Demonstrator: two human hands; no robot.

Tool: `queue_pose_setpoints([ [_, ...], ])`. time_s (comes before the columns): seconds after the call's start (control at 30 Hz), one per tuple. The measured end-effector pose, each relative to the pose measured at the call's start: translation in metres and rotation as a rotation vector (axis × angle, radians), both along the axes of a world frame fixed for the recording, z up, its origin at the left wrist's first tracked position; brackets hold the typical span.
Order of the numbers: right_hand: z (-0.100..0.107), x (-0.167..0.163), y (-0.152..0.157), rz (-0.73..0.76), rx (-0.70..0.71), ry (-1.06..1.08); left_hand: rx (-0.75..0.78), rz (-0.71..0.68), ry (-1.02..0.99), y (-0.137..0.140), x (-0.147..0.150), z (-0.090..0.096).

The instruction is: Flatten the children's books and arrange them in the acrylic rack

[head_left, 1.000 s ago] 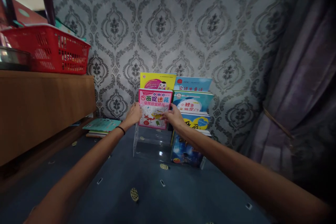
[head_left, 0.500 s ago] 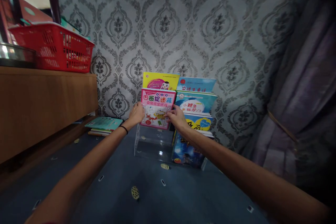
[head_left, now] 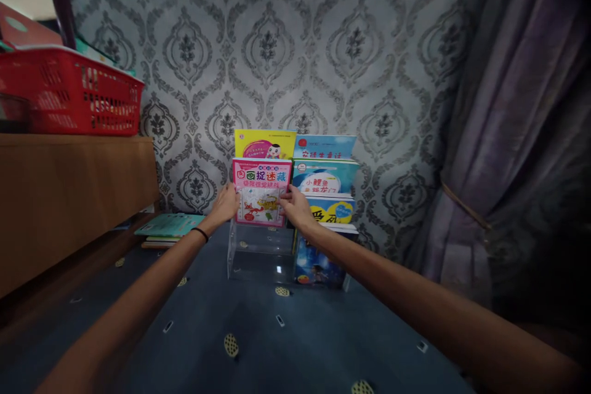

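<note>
A pink picture book (head_left: 261,188) stands upright in the left column of a clear tiered book rack (head_left: 258,265). My left hand (head_left: 227,202) grips its left edge, fingers closed on it. Its right edge is pinched by my right hand (head_left: 295,206), the fingertips lying over the cover. Behind the pink book rises a yellow book (head_left: 265,143). In the right column are a light blue book (head_left: 325,146), a teal book (head_left: 325,175), a yellow-and-blue book (head_left: 332,209) and a dark blue book (head_left: 318,263), partly covered by my right forearm.
On the left, a wooden cabinet (head_left: 78,184) carries a red plastic basket (head_left: 69,91). Several books (head_left: 168,226) lie stacked on the blue patterned surface (head_left: 194,332) beside it. A grey curtain (head_left: 489,135) hangs at the right, against the patterned wall (head_left: 268,43).
The view has turned slightly right, so everything appears further left. Both hands keep their hold on the pink book, which stays at about the same place in the rack.
</note>
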State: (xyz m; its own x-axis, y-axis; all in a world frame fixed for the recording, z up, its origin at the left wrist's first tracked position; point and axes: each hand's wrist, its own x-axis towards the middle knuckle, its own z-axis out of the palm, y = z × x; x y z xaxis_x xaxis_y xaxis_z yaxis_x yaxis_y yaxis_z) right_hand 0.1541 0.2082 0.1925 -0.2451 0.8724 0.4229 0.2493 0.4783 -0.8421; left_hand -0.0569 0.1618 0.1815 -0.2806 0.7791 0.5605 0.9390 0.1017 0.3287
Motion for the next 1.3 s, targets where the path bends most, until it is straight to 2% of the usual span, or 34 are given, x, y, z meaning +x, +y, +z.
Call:
queue_pose_setpoints([
  [0.33, 0.001, 0.002, -0.003, -0.028, 0.023, 0.003, 0.001, -0.01, 0.022, 0.003, -0.005, 0.0],
  [0.67, -0.001, 0.001, -0.006, 0.016, -0.006, 0.024, -0.009, -0.029, 0.031, -0.001, -0.005, 0.003],
  [0.97, -0.014, -0.007, -0.008, 0.089, 0.03, 0.106, 0.041, 0.062, -0.003, -0.017, 0.007, 0.011],
  [1.1, -0.022, -0.011, -0.002, 0.112, 0.125, 0.011, 0.144, 0.103, 0.142, -0.025, 0.014, 0.015],
  [1.2, -0.026, -0.016, 0.004, 0.107, 0.207, -0.067, 0.159, 0.049, 0.302, -0.027, 0.016, 0.015],
  [1.3, -0.027, -0.019, 0.009, 0.112, 0.218, -0.087, 0.188, -0.031, 0.312, -0.021, 0.013, 0.015],
])
